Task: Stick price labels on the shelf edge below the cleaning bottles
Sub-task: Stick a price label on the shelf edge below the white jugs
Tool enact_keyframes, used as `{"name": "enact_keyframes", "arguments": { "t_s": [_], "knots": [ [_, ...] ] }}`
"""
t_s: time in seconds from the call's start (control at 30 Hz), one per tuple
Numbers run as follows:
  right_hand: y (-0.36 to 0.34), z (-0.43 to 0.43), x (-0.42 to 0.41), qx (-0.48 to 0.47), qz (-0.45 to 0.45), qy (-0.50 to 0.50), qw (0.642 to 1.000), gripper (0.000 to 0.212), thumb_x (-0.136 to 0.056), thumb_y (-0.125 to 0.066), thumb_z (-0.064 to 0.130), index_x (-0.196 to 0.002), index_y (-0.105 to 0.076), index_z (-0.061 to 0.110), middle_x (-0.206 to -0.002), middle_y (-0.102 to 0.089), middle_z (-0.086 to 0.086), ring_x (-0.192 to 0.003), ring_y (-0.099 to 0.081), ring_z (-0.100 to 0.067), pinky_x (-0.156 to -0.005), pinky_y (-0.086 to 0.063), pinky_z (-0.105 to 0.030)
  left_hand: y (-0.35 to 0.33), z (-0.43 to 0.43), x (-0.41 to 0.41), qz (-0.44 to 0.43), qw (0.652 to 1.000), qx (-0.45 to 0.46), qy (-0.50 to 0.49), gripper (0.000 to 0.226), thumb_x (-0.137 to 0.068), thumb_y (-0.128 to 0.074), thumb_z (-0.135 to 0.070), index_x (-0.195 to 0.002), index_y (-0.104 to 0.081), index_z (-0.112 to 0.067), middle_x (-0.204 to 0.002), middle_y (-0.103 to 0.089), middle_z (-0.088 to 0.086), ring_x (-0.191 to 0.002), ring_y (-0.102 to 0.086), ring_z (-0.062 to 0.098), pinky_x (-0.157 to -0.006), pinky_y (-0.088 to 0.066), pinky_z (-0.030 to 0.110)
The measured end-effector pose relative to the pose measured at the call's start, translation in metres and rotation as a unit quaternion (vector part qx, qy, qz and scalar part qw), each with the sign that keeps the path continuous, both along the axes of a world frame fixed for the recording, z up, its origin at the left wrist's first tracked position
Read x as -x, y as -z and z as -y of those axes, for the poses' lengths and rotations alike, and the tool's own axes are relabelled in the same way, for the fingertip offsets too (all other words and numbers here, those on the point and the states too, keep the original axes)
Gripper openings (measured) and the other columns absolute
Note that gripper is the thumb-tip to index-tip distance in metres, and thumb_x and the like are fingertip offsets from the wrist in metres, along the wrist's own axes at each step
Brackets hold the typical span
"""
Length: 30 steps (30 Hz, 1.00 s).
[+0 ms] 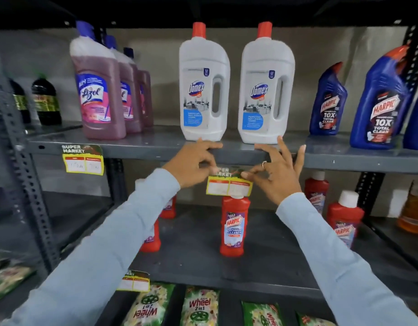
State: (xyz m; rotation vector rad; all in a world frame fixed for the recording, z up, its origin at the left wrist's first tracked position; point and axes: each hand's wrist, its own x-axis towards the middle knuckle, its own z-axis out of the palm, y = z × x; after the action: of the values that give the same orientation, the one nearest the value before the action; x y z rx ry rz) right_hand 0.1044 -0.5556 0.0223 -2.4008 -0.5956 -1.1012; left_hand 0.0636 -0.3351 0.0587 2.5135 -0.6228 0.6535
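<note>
Below two white Domex bottles (236, 90), price label (229, 183) hangs just under shelf edge (238, 155); we pinch its top corners, left hand (191, 164) and right hand (277, 171), keeping it level for pressing on; earlier label (83, 158) already stuck under Lizol bottles (102, 90)

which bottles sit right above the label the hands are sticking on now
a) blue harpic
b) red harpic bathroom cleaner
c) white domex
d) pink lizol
c: both hands, left hand and right hand, hold the label at the shelf edge directly under the two white Domex bottles.
</note>
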Motion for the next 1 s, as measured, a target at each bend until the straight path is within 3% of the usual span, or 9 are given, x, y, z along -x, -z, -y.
{"name": "enact_keyframes", "arguments": {
  "t_s": [0.1,0.17,0.27,0.43,0.53,0.7,0.87,1.0],
  "knots": [
    [-0.001,0.002,0.003,0.047,-0.009,0.033,0.998,0.015,-0.068,-0.071,0.048,-0.066,-0.072,0.034,-0.137,-0.047,0.011,-0.142,-0.012,-0.02,-0.109,0.018,-0.056,0.024,0.002,-0.003,0.043,0.998,-0.04,-0.017,0.004,-0.077,-0.071,-0.023,-0.074,-0.073,-0.021,-0.15,-0.035,-0.008,-0.14,-0.01,0.01,-0.112,-0.007,0.033],
    [-0.003,0.003,0.004,0.059,-0.018,0.048,0.997,0.014,-0.065,-0.075,0.047,-0.062,-0.071,0.033,-0.138,-0.047,0.011,-0.141,-0.014,-0.019,-0.109,0.015,-0.057,0.029,0.006,-0.005,0.079,0.995,-0.043,-0.037,0.005,-0.075,-0.073,-0.024,-0.071,-0.073,-0.021,-0.148,-0.037,-0.006,-0.143,-0.016,0.018,-0.115,-0.011,0.037],
    [-0.008,0.003,0.005,0.059,-0.031,0.051,0.996,0.015,-0.065,-0.075,0.047,-0.061,-0.07,0.033,-0.136,-0.048,0.012,-0.14,-0.017,-0.017,-0.11,0.015,-0.054,0.025,0.011,-0.003,0.087,0.995,-0.001,-0.052,0.006,-0.075,-0.074,-0.021,-0.069,-0.073,-0.019,-0.142,-0.047,-0.005,-0.136,-0.031,0.018,-0.113,-0.022,0.036],
    [-0.021,0.006,0.004,0.018,-0.069,0.042,0.997,0.021,-0.072,-0.065,0.053,-0.062,-0.065,0.035,-0.128,-0.056,0.013,-0.131,-0.035,-0.015,-0.109,0.011,-0.054,0.001,0.007,0.001,0.044,0.995,0.073,-0.052,0.003,-0.073,-0.075,-0.017,-0.074,-0.076,-0.015,-0.124,-0.064,-0.004,-0.114,-0.053,0.012,-0.095,-0.041,0.027],
    [-0.029,0.004,0.004,-0.018,-0.084,0.027,0.996,0.026,-0.075,-0.062,0.052,-0.063,-0.066,0.029,-0.117,-0.063,0.011,-0.118,-0.048,-0.015,-0.111,0.005,-0.053,-0.008,0.007,0.002,0.029,0.995,0.077,-0.064,0.007,-0.072,-0.076,-0.019,-0.077,-0.077,-0.014,-0.117,-0.068,-0.003,-0.108,-0.054,0.011,-0.091,-0.043,0.028],
    [-0.035,0.0,0.003,-0.03,-0.082,0.031,0.996,0.029,-0.081,-0.057,0.049,-0.07,-0.066,0.023,-0.101,-0.067,0.004,-0.102,-0.055,-0.018,-0.111,-0.006,-0.053,-0.016,0.013,0.001,0.023,0.989,0.121,-0.082,0.013,-0.071,-0.077,-0.017,-0.082,-0.077,-0.01,-0.108,-0.072,0.002,-0.099,-0.058,0.014,-0.086,-0.05,0.031],
    [-0.035,-0.003,0.002,-0.04,-0.081,0.043,0.995,0.028,-0.08,-0.057,0.051,-0.067,-0.061,0.026,-0.087,-0.063,0.009,-0.089,-0.054,-0.015,-0.11,-0.01,-0.055,-0.022,0.015,-0.002,-0.002,0.984,0.151,-0.098,0.017,-0.072,-0.077,-0.016,-0.088,-0.075,-0.012,-0.103,-0.073,0.004,-0.091,-0.06,0.014,-0.073,-0.045,0.018],
    [-0.033,-0.005,-0.002,-0.043,-0.082,0.055,0.994,0.029,-0.08,-0.056,0.053,-0.066,-0.059,0.027,-0.077,-0.059,0.011,-0.08,-0.049,-0.011,-0.11,-0.01,-0.056,-0.023,0.017,-0.002,-0.012,0.98,0.159,-0.115,0.017,-0.073,-0.076,-0.014,-0.089,-0.075,-0.01,-0.102,-0.073,0.005,-0.089,-0.061,0.015,-0.075,-0.047,0.021]
  ]
}}
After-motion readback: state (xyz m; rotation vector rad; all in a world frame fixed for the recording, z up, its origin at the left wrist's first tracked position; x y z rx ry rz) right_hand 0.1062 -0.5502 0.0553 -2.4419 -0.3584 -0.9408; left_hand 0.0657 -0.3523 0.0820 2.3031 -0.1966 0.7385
